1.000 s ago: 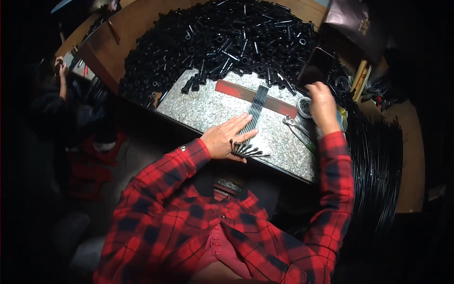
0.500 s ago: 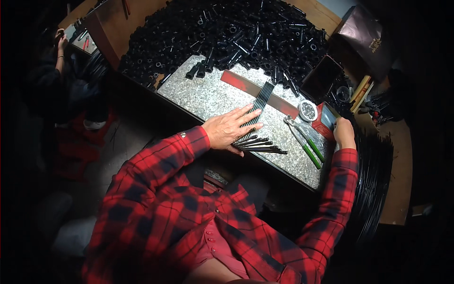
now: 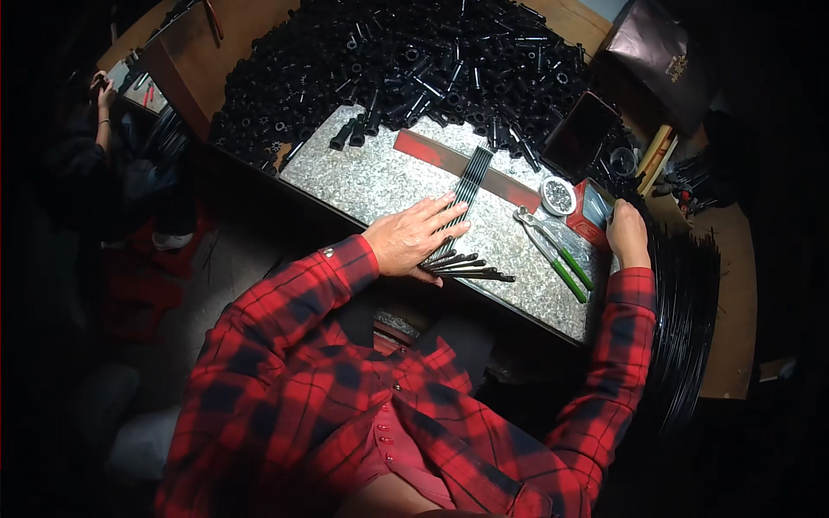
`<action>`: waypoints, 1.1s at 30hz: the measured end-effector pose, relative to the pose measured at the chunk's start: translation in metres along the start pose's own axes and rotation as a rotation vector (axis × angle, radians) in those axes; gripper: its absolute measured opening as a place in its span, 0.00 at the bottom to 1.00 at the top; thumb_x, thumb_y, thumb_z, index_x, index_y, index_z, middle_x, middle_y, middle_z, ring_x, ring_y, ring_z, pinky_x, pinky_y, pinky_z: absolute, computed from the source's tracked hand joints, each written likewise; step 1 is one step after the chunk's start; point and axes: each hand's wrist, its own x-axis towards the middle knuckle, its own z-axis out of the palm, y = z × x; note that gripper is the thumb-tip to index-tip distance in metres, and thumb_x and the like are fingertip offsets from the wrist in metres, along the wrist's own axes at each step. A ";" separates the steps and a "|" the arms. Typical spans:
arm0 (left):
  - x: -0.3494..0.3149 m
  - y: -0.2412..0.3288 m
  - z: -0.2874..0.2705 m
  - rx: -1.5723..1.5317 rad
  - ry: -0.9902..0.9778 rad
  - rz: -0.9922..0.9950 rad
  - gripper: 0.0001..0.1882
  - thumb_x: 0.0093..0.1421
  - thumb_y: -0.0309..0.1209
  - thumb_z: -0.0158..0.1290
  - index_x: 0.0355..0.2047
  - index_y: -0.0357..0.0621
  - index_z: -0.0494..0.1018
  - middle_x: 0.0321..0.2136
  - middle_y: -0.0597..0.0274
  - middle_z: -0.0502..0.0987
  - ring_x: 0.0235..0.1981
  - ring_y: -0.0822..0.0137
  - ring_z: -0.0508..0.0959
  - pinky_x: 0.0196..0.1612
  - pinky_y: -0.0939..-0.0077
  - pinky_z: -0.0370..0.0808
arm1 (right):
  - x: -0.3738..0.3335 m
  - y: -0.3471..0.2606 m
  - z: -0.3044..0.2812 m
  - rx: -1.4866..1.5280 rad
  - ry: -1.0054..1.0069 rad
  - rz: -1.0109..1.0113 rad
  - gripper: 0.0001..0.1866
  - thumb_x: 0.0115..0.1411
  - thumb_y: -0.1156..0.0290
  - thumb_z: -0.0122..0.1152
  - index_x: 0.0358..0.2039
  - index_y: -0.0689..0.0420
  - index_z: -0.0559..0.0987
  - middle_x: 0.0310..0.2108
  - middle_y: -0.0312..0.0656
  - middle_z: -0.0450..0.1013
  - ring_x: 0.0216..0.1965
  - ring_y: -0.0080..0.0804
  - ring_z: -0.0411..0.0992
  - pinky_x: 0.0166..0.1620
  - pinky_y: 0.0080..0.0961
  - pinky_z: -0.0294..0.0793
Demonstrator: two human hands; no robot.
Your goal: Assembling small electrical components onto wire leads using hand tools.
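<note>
My left hand [image 3: 413, 236] lies over a fanned bundle of thin black rods [image 3: 471, 183], fingers stretched out and a little apart across them. The rods' far ends rest on a flat brown and red bar [image 3: 432, 154]; their near ends spread past the bench's front edge. At the right, my right hand [image 3: 629, 236] is closed beside a small red box [image 3: 586, 226]. Its fingertips are partly hidden, and what they hold I cannot make out. Between the hands lie cutters with green handles [image 3: 566, 268]. A round white tub of small metal bits [image 3: 559, 197] stands by the box.
A large heap of black tubular parts [image 3: 406, 65] covers the back of the speckled bench top [image 3: 345, 186]. A dark phone-like slab [image 3: 579, 129] and a dark bag [image 3: 661, 56] stand back right. Long black rods [image 3: 686, 319] hang at right. Another person's hand [image 3: 104, 91] shows far left.
The view has shifted slightly. My left hand stays on the rods, and my right hand remains beside the red box, turned a little differently.
</note>
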 end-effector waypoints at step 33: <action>0.005 0.003 -0.001 0.012 -0.019 -0.005 0.50 0.39 0.56 0.62 0.58 0.41 0.58 0.60 0.47 0.55 0.62 0.45 0.52 0.62 0.59 0.55 | 0.036 -0.154 0.020 0.211 0.283 -0.376 0.15 0.52 0.74 0.49 0.42 0.55 0.75 0.29 0.42 0.69 0.35 0.37 0.71 0.34 0.32 0.73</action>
